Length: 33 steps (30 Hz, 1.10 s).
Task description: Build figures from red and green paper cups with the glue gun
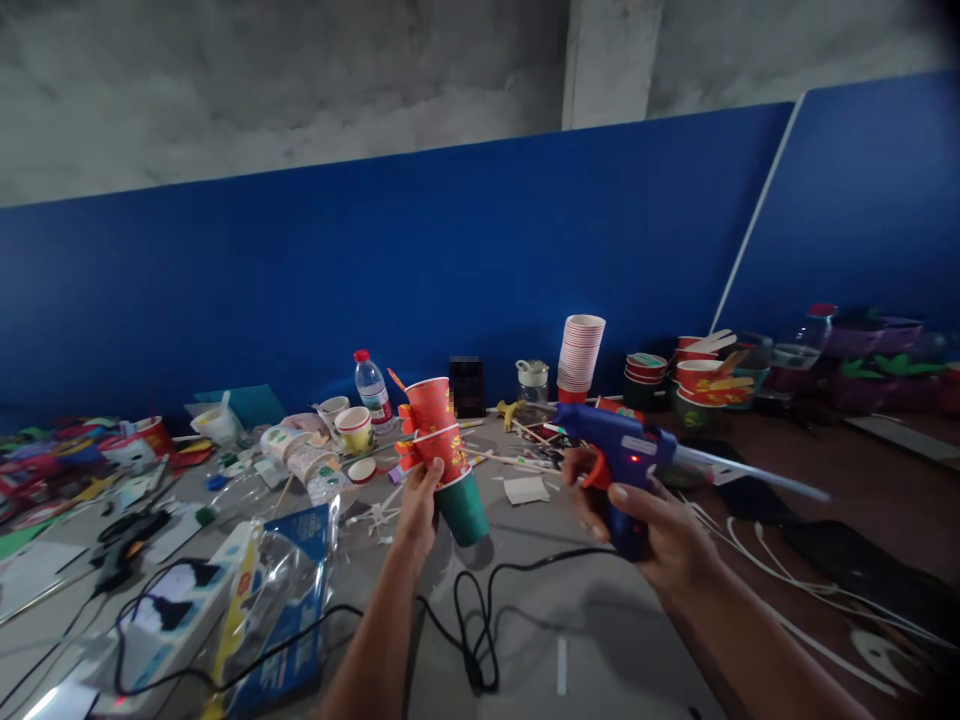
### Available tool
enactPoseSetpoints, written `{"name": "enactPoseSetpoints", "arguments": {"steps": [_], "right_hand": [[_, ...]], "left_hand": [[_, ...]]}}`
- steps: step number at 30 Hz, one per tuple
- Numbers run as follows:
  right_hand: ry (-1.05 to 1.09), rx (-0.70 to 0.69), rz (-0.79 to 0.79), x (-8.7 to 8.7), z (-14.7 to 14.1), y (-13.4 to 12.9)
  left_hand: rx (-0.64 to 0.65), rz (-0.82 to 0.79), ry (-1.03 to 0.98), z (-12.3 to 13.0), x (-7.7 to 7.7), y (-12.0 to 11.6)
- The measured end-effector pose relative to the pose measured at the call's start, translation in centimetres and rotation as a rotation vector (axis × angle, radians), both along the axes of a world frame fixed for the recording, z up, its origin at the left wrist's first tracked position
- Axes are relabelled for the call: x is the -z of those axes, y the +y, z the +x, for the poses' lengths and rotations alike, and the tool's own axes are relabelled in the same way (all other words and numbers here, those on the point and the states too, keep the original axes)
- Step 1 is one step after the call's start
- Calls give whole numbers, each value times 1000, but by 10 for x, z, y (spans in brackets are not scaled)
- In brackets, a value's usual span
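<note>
My left hand [422, 505] is closed around a stack of paper cups, two red cups [430, 408] above a green cup [462, 508], tilted slightly over the table. Small orange-red pieces [407, 437] stick out from the left side of the red cups. In my right hand [660, 525] is a blue hot glue gun [626, 450], its nozzle toward the cups and a light on its side glowing red. A long translucent glue stick [757, 475] comes out of its back end. The nozzle and the cups are apart.
A power strip [169, 610] and a blue-yellow plastic package [296, 590] lie front left. The gun's black cord [480, 640] loops across the table. A tall cup stack [581, 355], a water bottle [373, 390] and stacked bowls [697, 385] stand along the blue partition [450, 250]. White cables [780, 570] lie right.
</note>
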State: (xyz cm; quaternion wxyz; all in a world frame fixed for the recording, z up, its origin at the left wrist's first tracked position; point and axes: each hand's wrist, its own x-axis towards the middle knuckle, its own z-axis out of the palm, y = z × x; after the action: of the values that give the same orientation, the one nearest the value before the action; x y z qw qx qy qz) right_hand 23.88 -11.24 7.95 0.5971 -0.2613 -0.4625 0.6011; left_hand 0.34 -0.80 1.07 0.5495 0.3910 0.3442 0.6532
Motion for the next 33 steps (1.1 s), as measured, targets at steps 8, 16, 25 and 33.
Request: {"name": "enactPoseSetpoints", "arguments": {"steps": [8,16,25,33], "right_hand": [[-2,-91,-10,4,-35,34],[-111,-159,-40,38,-35,46],[-258,-63,-73,42,-42,49],[-350,-32,-112,39,-51,46]], "left_hand": [[-47,-56,28,-7,3,4],[-141,-35,49,-15,-2,10],[-129,38,121,-16,1,9],[-110,42,176,-14,2,8]]}}
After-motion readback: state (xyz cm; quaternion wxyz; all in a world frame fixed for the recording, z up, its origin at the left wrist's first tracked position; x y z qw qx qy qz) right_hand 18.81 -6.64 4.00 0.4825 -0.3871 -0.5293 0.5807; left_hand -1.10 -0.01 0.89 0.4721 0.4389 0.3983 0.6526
